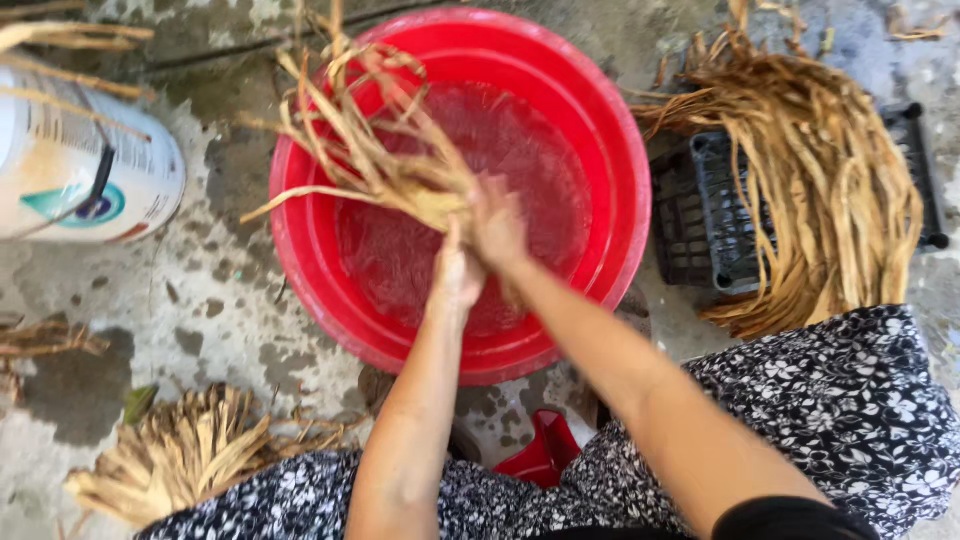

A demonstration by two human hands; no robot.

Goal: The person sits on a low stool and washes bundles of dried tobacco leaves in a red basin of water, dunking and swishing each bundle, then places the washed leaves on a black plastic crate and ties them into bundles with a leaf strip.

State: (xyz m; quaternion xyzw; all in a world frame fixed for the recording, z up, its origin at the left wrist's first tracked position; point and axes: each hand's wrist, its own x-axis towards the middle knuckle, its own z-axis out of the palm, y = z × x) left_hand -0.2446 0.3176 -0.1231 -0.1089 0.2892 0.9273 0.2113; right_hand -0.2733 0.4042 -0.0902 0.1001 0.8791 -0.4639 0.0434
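Note:
A big red basin (620, 150) holding water sits on the concrete floor in front of me. Above it, my left hand (456, 272) and my right hand (497, 222) are pressed together, both closed on one bundle of tan dried plant strips (370, 140). The strips fan out up and to the left, over the basin's rim. Motion blur hides the fingers.
A black plastic crate (700, 215) draped with more dried strips (830, 190) stands right of the basin. A white cylindrical container (85, 165) lies at the left. Another pile of strips (185, 450) is at lower left, and a small red object (540, 450) lies between my knees.

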